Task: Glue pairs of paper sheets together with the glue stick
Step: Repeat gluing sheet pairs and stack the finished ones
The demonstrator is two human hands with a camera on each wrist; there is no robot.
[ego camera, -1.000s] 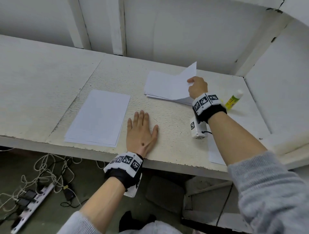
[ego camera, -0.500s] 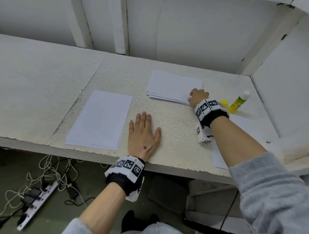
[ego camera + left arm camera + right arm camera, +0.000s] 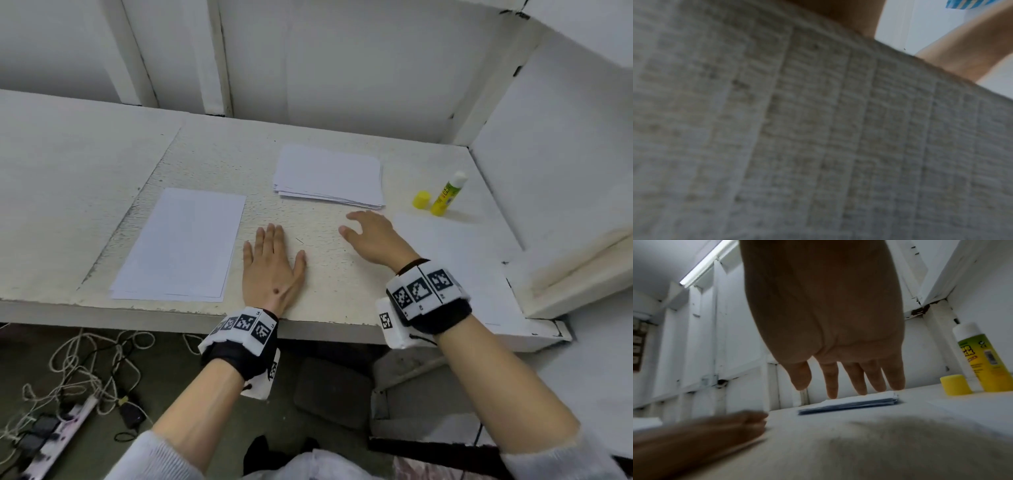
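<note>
Left hand [image 3: 272, 270] is lying flat, palm down, on the tabletop [image 3: 212, 154] near its front edge, fingers straight and close together, holding nothing. Left wrist view is showing only blurred grey knit fabric and part of a forearm, so no detail of the fingers there.

Right hand [image 3: 375, 240] is hovering just above the tabletop, right of the left hand; fingers [image 3: 863, 381] are hanging extended and slightly apart, gripping nothing.

Stack of paper sheets [image 3: 329, 176] is sitting at the far centre, just beyond the right hand and not touched by it. A second pile of sheets [image 3: 181, 245] is lying at the left, just beside the left hand. A single sheet [image 3: 455, 260] is lying at the right, partly under the right forearm.

Glue stick [image 3: 448, 193] is standing uncapped at the far right, tilted slightly in the head view; its yellow cap [image 3: 421, 199] is sitting just to its left, whether touching I cannot tell

Cables and a power strip [image 3: 58, 435] are lying on the floor below
</note>
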